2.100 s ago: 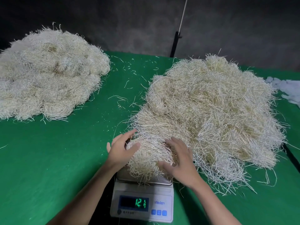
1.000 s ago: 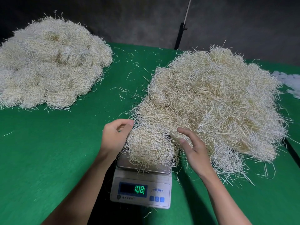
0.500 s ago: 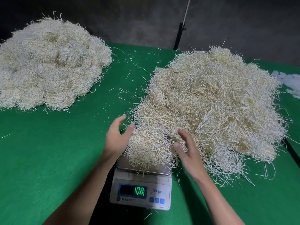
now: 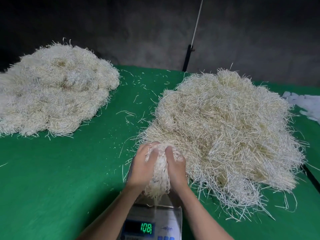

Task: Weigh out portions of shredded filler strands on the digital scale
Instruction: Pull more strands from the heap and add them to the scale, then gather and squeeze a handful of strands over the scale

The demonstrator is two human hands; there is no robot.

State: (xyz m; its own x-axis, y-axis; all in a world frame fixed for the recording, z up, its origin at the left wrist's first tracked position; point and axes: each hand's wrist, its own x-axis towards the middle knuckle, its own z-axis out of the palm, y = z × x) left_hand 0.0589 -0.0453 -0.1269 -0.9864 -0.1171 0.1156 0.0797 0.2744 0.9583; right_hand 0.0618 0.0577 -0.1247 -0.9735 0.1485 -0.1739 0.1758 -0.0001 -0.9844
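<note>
my left hand (image 4: 142, 168) and right hand (image 4: 176, 168) clasp a bundle (image 4: 159, 174) between them | above scale (image 4: 155, 220) (reads 108.1)

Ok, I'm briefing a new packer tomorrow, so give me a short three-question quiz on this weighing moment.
1. True or false: the left hand and right hand both grip the bundle above the scale.
2. The display shows which digits? A 1081, B 1210, C 0005.
3. Fill in: the pile nearer the hands lies on the person's ____ side.
Key: 1 true; 2 A; 3 right.
</note>
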